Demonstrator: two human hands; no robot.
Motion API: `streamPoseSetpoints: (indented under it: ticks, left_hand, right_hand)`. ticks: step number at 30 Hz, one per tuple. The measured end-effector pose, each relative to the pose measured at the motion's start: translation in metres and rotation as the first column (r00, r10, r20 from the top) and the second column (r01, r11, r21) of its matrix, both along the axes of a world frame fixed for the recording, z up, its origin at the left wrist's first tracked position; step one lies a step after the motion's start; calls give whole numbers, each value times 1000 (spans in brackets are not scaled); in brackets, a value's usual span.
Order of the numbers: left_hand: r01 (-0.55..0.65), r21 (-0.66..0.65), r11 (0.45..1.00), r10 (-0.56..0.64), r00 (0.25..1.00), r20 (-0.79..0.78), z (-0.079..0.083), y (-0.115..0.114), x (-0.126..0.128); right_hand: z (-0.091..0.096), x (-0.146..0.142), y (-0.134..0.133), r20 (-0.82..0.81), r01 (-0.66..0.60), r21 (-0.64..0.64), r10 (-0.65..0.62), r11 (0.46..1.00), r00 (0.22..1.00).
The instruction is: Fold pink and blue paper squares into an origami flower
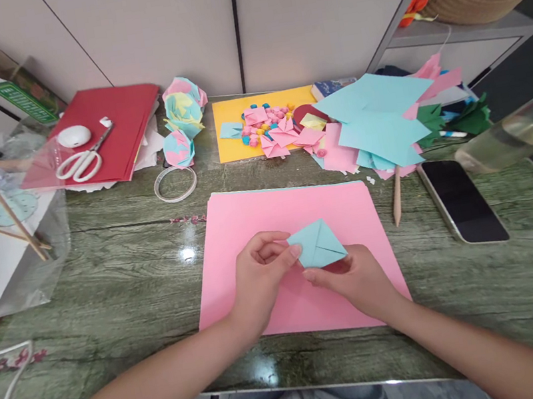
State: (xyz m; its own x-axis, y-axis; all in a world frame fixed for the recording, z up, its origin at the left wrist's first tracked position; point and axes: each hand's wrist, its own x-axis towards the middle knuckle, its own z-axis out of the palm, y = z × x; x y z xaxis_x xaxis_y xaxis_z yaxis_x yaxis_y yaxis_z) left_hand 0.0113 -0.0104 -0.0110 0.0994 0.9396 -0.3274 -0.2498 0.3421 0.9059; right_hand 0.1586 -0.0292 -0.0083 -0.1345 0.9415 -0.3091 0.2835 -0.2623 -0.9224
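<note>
A small light-blue folded paper square point(318, 245) is held above a stack of pink paper point(250, 222), its crossing folds facing up. My left hand point(265, 274) pinches its left corner between thumb and fingers. Around the lower right edge, my right hand point(355, 280) grips the same piece, with some fingertips hidden behind it. Beyond the stack, pink folded papers point(283, 133) and small coloured balls lie on a yellow sheet point(230, 150).
White scissors point(81, 164) and an earbud case point(74, 137) rest on red paper point(121, 114). A tape roll point(176, 184) lies near paper flowers point(179, 148). At right are light-blue sheets point(379, 114), a wooden stick point(397, 199), a phone point(464, 200) and a clear cup point(522, 125).
</note>
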Motion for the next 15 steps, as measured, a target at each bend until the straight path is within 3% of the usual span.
streamPoseSetpoints:
  ticks: [4,7,15]
  left_hand:
    - [35,16,999,-34,999,-12,1,2,-3]
    - [92,45,995,-89,994,-63,2,6,-5]
    - [193,101,976,-171,967,-187,4,7,-7]
  right_hand:
    - [4,4,5,-9,-51,26,51,998,999]
    - [7,11,12,-106,-80,46,85,996,991]
    - [-3,19,18,-138,65,21,-62,998,988]
